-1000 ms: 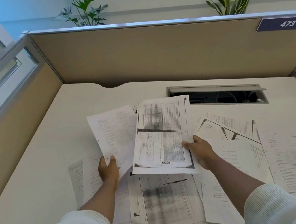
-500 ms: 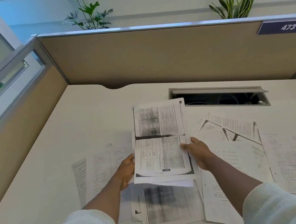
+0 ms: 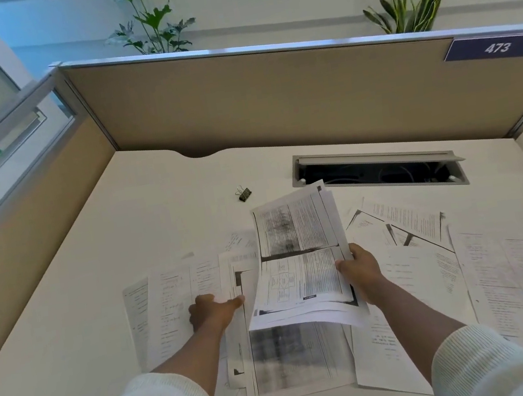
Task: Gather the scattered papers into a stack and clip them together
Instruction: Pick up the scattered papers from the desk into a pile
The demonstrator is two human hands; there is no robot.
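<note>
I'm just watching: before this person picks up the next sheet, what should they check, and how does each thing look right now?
1. Gathered stack of printed white papers held firmly: ok, the right hand grips its right edge.
2. Left hand free to grab: ok, it rests on a loose white sheet, holding nothing.
3. Stack edges squared: not ok, the sheets fan out at the bottom.
4. All papers collected: not ok, many still lie on the white desk.
5. Small black binder clip within sight: ok, it lies apart on the desk behind the papers.
6. Sheet count complete: cannot tell.
</note>
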